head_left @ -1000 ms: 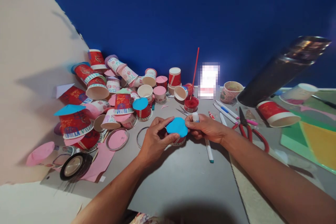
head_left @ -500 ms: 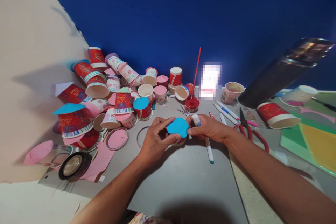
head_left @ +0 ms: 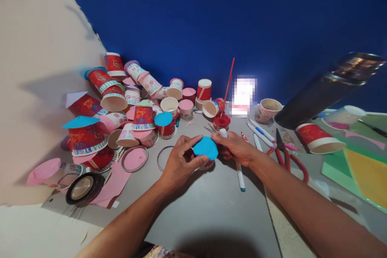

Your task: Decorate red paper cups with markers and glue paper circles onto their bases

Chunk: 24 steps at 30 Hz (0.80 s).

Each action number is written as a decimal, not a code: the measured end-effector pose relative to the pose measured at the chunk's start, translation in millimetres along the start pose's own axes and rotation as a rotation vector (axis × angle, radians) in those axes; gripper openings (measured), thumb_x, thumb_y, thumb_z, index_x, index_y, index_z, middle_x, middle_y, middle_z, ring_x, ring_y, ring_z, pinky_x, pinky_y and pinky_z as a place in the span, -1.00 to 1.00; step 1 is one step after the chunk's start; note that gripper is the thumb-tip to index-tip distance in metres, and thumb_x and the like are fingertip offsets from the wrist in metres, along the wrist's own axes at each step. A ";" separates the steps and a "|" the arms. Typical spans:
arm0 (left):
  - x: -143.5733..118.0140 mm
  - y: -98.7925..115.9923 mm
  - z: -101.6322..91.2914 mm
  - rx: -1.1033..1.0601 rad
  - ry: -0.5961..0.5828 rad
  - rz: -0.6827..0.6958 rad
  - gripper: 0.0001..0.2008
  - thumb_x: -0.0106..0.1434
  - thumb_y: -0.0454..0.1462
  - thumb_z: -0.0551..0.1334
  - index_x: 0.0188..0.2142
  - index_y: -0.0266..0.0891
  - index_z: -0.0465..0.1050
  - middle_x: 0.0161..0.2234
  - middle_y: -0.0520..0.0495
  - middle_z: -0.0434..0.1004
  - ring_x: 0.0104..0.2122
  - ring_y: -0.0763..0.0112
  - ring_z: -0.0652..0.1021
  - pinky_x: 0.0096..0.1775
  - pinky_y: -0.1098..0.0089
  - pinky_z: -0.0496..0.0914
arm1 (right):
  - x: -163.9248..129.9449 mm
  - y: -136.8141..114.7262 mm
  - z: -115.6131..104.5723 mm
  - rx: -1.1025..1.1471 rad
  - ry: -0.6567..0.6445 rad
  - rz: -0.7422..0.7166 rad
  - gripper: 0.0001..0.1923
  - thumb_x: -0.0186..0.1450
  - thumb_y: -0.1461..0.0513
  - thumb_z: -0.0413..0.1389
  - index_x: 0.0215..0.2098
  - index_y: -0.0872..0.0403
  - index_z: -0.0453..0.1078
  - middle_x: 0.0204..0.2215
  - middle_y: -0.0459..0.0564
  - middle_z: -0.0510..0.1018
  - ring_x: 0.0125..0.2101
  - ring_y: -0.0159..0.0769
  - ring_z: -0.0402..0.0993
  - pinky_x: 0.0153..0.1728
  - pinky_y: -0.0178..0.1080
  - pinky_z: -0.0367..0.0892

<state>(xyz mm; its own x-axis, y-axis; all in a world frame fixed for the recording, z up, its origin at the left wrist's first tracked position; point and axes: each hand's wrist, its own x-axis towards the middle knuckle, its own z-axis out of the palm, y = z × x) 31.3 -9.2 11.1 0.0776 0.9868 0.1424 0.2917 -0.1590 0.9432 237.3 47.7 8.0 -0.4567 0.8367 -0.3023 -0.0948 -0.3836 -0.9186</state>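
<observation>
In the middle of the table, a round piece of blue paper [head_left: 206, 148] covers the end of a small red paper cup [head_left: 207, 165], most of which is hidden. My left hand [head_left: 183, 157] is closed around the cup, its thumb and index finger along the paper's left and lower edges. My right hand [head_left: 234, 147] has its thumb on the upper right edge of the blue paper. A white glue stick [head_left: 223, 132] is tucked within the right hand's fingers, only its end showing. A marker [head_left: 240, 177] with a teal tip lies just beneath that hand.
Decorated paper cups [head_left: 143, 119] crowd the left side, several with paper tops. A red jar [head_left: 222, 121] holding a red stick stands behind my hands. To the right are markers [head_left: 261, 133], red-handled pliers [head_left: 286, 155], a dark flask [head_left: 320, 92] and coloured sheets [head_left: 363, 169].
My right thumb has moved up and slightly left along the blue paper's edge, and the glue stick has shifted with that hand. The left hand keeps its hold on the cup.
</observation>
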 end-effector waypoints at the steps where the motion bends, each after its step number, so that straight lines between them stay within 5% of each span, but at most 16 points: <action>1: 0.1 0.7 -0.1 0.007 -0.003 0.005 -0.46 0.13 -0.23 0.47 0.14 -0.03 0.62 -0.21 -0.04 0.46 -0.24 0.33 0.51 -0.18 0.30 0.48 | 1.6 -0.2 1.1 -0.001 0.006 -0.004 -0.39 0.04 -0.21 0.43 -0.45 0.01 0.24 -0.71 -0.33 0.16 -0.70 -0.56 -0.01 -0.69 -0.44 -0.09; 10: 2.0 1.7 -2.0 0.009 -0.061 -0.003 -0.50 0.15 -0.24 0.45 0.12 -0.05 0.61 -0.13 -0.06 0.46 -0.25 0.35 0.51 -0.25 0.36 0.45 | 9.2 -2.6 5.3 -0.010 0.015 0.021 -0.43 -0.03 -0.11 0.49 -0.42 0.02 0.30 -0.71 -0.33 0.19 -0.71 -0.57 0.00 -0.71 -0.44 -0.12; 19: 1.3 -2.0 -5.9 0.000 -0.092 0.009 -0.51 0.18 -0.18 0.46 0.12 -0.05 0.60 -0.08 -0.08 0.48 -0.19 0.29 0.53 -0.16 0.29 0.44 | 4.2 0.4 3.3 -0.008 -0.005 -0.023 -0.34 -0.01 -0.27 0.41 -0.44 0.02 0.27 -0.69 -0.31 0.19 -0.69 -0.55 0.01 -0.68 -0.42 -0.09; 24: -1.2 0.2 -5.9 -0.004 -0.111 -0.004 -0.50 0.38 -0.02 0.27 0.23 -0.13 0.44 -0.14 -0.08 0.50 -0.25 0.33 0.51 -0.20 0.31 0.42 | -7.1 -2.0 -4.4 -0.046 0.005 -0.032 -0.35 0.05 -0.30 0.38 -0.41 0.04 0.33 -0.68 -0.30 0.19 -0.68 -0.54 0.02 -0.67 -0.42 -0.09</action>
<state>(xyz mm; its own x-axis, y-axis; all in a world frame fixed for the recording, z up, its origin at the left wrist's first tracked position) 25.7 -10.2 12.9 0.1818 0.9778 0.1042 0.2882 -0.1543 0.9451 244.6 44.2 10.9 -0.4501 0.8500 -0.2738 -0.0681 -0.3383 -0.9386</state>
